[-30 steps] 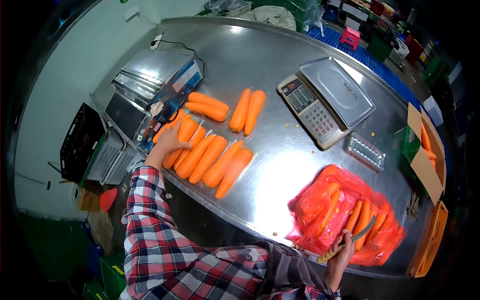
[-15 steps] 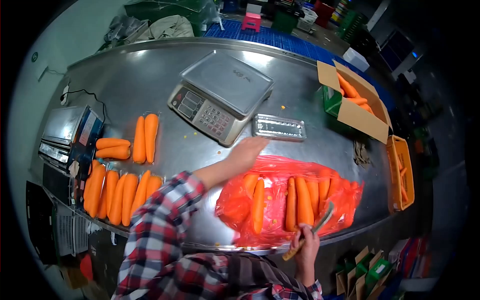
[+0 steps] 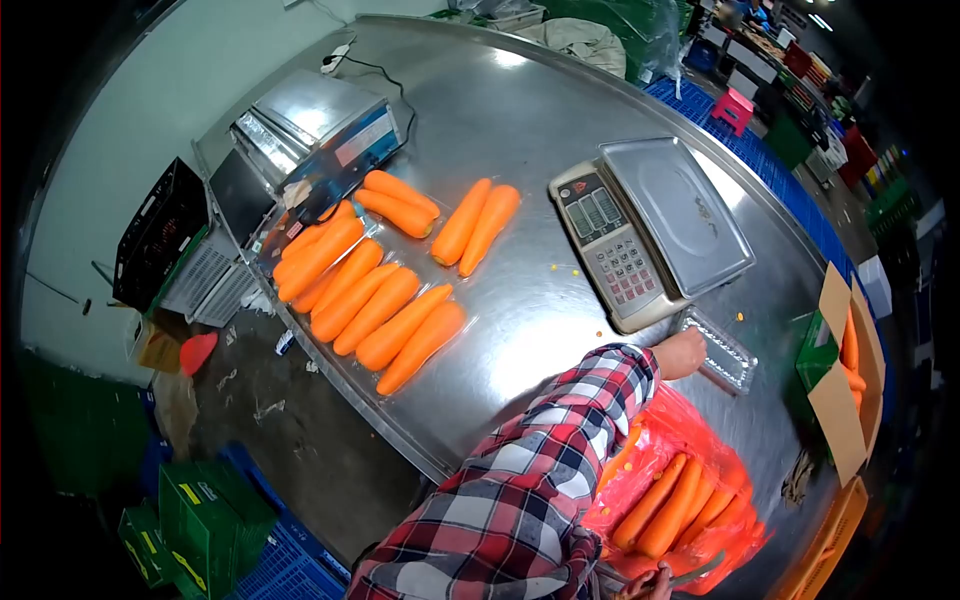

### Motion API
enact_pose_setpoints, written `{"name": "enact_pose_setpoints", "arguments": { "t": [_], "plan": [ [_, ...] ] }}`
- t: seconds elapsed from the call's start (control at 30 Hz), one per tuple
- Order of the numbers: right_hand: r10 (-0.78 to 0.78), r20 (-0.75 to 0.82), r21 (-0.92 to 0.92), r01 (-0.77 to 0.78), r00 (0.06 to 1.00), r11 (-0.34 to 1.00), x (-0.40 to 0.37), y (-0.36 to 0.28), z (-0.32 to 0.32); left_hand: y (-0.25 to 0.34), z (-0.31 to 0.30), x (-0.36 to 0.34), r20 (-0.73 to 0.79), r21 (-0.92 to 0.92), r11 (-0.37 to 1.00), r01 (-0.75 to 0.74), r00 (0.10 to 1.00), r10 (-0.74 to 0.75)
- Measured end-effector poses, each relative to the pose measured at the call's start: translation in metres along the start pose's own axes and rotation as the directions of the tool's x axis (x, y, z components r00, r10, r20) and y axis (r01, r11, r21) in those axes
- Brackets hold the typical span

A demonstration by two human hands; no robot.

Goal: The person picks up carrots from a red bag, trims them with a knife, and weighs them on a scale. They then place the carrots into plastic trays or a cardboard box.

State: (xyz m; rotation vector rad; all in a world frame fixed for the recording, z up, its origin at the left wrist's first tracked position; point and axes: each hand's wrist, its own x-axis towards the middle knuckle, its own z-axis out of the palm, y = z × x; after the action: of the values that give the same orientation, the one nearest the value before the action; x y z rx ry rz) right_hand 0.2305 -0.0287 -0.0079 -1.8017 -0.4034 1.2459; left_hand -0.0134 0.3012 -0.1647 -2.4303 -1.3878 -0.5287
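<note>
My left hand (image 3: pixel 680 353) reaches across the table, its fingers curled over the near edge of a clear plastic tray (image 3: pixel 728 358) beside the scale; the fingertips are partly hidden. At the bottom edge, my right hand (image 3: pixel 652 584) is closed around a knife with a curved blade (image 3: pixel 700 570), mostly cut off by the frame. Between my hands lies an open red plastic bag (image 3: pixel 725 460) with several loose carrots (image 3: pixel 672 512) in it. My left sleeve covers part of the bag.
A digital scale (image 3: pixel 625 255) stands past my left hand. Packed carrots (image 3: pixel 385 310) lie in pairs at left, near a wrapping machine (image 3: pixel 315 125). At right are a cardboard box (image 3: pixel 840 400) of carrots and an orange crate (image 3: pixel 825 540). Green crates (image 3: pixel 205 520) sit on the floor.
The view has swung left, bringing the packed carrots toward the middle. My left hand has closed in on the plastic tray. My right hand, still with the knife, is now nearly out of frame.
</note>
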Motion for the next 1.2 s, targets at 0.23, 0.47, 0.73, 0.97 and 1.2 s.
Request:
{"name": "enact_pose_setpoints", "arguments": {
  "t": [0.23, 0.47, 0.73, 0.97, 1.2],
  "plan": [
    [-0.002, 0.095, -0.101, 0.012, 0.995, 0.995, 0.002, 0.001, 0.017, 0.000, -0.026, 0.006, 0.103, 0.141, 0.978, -0.153, 0.985, 0.139],
    [-0.078, 0.062, -0.141, 0.087, 0.995, 0.986, -0.011, 0.011, 0.018, 0.011, 0.019, -0.002, -0.183, -0.164, 0.981, 0.098, 0.975, -0.128],
    [-0.093, 0.019, -0.168, 0.095, 0.995, 0.981, -0.058, 0.015, 0.009, 0.016, -0.007, -0.014, -0.084, -0.011, 1.000, -0.027, 0.996, 0.026],
    [-0.106, -0.026, -0.134, 0.102, 0.994, 0.986, -0.065, 0.026, 0.009, 0.005, 0.000, -0.007, -0.162, -0.110, 0.969, -0.223, 0.966, 0.203],
    [-0.206, 0.028, 0.024, 0.205, 0.978, 0.978, -0.060, 0.019, 0.015, -0.006, -0.105, -0.052, -0.407, -0.419, 0.878, -0.232, 0.912, 0.047]
  ]
}}
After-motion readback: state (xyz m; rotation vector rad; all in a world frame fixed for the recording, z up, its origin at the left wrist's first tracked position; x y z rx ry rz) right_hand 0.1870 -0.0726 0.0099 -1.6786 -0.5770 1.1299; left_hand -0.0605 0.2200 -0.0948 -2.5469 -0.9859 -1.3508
